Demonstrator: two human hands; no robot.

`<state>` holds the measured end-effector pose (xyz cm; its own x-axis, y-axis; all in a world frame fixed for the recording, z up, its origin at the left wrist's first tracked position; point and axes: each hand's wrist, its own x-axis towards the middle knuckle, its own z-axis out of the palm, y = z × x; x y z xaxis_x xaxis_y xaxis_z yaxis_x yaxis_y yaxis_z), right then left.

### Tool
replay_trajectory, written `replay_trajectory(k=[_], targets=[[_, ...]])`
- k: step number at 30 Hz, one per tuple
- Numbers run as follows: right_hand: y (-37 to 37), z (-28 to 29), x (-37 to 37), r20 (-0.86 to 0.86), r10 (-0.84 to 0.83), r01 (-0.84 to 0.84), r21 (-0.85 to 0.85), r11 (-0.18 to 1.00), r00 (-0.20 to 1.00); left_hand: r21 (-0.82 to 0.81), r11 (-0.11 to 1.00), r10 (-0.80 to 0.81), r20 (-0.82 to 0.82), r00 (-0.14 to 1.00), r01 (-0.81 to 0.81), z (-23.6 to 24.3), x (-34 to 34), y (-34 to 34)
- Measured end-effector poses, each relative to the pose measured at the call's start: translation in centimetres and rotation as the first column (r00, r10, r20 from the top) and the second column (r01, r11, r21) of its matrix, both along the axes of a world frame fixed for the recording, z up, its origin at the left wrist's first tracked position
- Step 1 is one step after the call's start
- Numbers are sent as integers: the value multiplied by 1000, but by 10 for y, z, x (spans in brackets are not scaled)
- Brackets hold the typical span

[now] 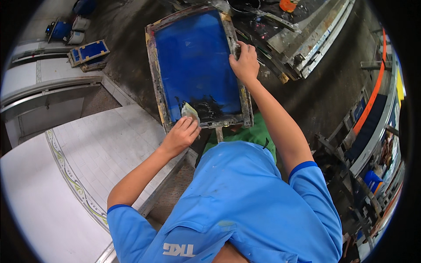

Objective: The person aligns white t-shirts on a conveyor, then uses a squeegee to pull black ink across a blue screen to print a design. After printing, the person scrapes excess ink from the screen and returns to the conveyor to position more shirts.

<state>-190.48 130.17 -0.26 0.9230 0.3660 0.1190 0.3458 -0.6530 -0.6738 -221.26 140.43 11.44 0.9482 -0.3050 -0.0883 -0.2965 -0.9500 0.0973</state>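
A blue mesh screen (193, 61) in a paint-stained rectangular frame is held out in front of me, with a dark smear of ink along its near end. My left hand (185, 131) grips a pale, translucent, flat scraper (189, 109) at the screen's lower left corner, where the smear starts. My right hand (244, 61) is closed round the right side of the frame. A green cloth (258, 127) shows beneath the frame's near end, by my body.
White panels (87, 166) with a decorated strip lie at my left. Small blue screens (90, 52) and buckets (76, 37) stand behind them. Long metal frames (307, 39) lie at the upper right. A rack (366, 162) with an orange beam runs down the far right.
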Motion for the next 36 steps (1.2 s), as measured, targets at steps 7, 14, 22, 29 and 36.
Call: replay_trajectory(k=[7, 14, 22, 29, 36], targets=[[-1, -1, 0, -27, 0, 0, 9, 1000, 1000, -61, 996, -65, -30, 997, 63, 12, -9, 2], [1, 4, -1, -24, 2, -2, -20, 1000, 1000, -545, 457, 731, -219, 646, -703, 3, 2, 43], [0, 5, 0, -38, 22, -23, -26, 999, 999, -520, 325, 826, -250, 505, -790, -69, 72, 88], [2, 2, -2, 13, -13, 13, -41, 999, 1000, -277, 464, 556, -648, 520, -841, -85, 118, 57], [0, 4, 0, -5, 30, -30, -51, 998, 1000, -464, 434, 454, -627, 633, -772, -62, 118, 108]])
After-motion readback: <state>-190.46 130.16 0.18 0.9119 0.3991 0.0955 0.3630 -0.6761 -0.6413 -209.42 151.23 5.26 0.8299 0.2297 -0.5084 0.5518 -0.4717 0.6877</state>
